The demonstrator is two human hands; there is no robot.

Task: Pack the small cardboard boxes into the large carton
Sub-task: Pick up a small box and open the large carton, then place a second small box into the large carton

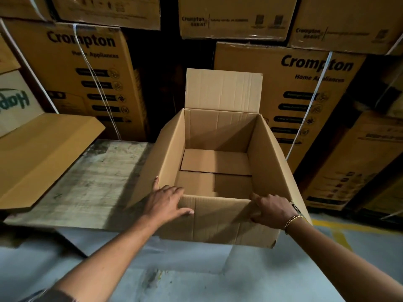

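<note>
The large carton stands open on a worn wooden table, its far flap upright and its near flap folded down over the table's front edge. Only its own bottom flaps show inside; no small boxes are visible in it. My left hand rests on the near-left corner of the carton's rim, fingers spread over the folded flap. At the near-right corner my right hand, with a chain bracelet on the wrist, grips the rim, thumb inside the carton and fingers curled on the flap.
A flat brown cardboard sheet lies over the table's left part. Tall printed appliance cartons are stacked close behind and to the right. The grey floor lies below, with yellow line markings at the right.
</note>
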